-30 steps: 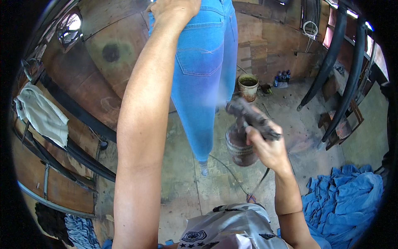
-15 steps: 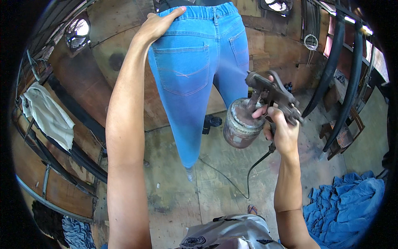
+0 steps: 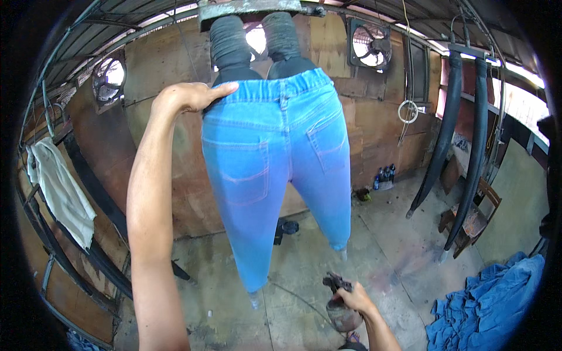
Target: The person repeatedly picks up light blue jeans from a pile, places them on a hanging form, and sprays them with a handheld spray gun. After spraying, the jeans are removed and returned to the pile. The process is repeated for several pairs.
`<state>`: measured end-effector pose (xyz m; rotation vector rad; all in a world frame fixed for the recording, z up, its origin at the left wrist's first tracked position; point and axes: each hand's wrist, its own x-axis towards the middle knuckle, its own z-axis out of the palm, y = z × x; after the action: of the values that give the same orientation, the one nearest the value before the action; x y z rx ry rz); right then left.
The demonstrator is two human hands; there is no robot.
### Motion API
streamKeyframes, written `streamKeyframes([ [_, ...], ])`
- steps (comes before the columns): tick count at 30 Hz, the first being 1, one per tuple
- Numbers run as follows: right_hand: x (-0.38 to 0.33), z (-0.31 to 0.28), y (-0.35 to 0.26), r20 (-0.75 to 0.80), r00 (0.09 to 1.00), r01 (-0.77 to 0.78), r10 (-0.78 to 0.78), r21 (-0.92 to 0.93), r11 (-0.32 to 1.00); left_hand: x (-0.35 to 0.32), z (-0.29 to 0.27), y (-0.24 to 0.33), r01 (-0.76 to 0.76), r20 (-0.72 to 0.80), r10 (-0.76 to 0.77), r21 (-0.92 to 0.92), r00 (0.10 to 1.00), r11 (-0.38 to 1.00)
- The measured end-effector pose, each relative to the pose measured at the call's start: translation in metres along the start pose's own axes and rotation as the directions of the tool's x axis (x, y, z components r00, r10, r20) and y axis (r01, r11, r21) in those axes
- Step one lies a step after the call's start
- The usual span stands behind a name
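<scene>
A pair of blue jeans (image 3: 316, 193) hangs upright before me with its back pockets facing me, filled out by a black leg form (image 3: 229, 44) that shows above the waistband. Purplish shading covers the seat and thighs. My left hand (image 3: 186, 97) grips the waistband at its left side, thumb on top and the other fingers out of sight. Low in front of me, below the right leg's hem, my right hand (image 3: 358, 297) is wrapped around a dark spray gun (image 3: 336, 283). The gun's paint cup (image 3: 344, 317) hangs under it, near my foot.
Two black leg forms (image 3: 451, 123) hang on the right beside a wooden chair (image 3: 477, 210). Blue garments (image 3: 486, 304) lie heaped at lower right. A white cloth (image 3: 61, 187) drapes at left. Bottles (image 3: 384, 174) stand by the back wall; a hose (image 3: 301, 298) crosses the floor.
My right hand has brought the spray gun down and toward me, away from the jeans. The view has tilted up, showing the form's top. My left hand still grips the waistband.
</scene>
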<state>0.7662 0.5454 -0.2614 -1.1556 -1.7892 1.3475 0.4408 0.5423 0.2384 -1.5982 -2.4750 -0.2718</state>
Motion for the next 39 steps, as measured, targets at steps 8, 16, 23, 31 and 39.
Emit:
streamKeyframes([
  [8, 0.013, -0.073, 0.063, -0.033, 0.983, -0.181, 0.178, -0.133, 0.975, 0.08, -0.061, 0.137, -0.512, -0.873, 0.415, 0.242, 0.255, 0.824],
  [16, 0.047, -0.19, 0.064, -0.177, 0.983, 0.019, -0.043, -0.134, 0.991, 0.182, -0.096, 0.267, -0.603, -0.735, 0.057, -0.506, 0.675, 0.616],
  [23, 0.1, -0.275, -0.007, -0.221, 0.959, 0.198, -0.177, 0.074, 0.977, 0.152, 0.035, 0.333, -0.7, -0.786, 0.528, 0.179, 0.321, 0.692],
  [31, 0.151, -0.325, -0.121, -0.081, 0.954, 0.296, -0.289, 0.086, 0.951, 0.12, 0.203, 0.34, -0.485, -0.234, 0.48, -0.712, 0.845, 0.508],
  [39, 0.182, -0.305, -0.139, -0.011, 0.941, 0.335, -0.339, 0.185, 0.924, 0.081, 0.281, 0.353, -0.132, 0.056, 0.662, -0.964, 0.748, 0.231],
])
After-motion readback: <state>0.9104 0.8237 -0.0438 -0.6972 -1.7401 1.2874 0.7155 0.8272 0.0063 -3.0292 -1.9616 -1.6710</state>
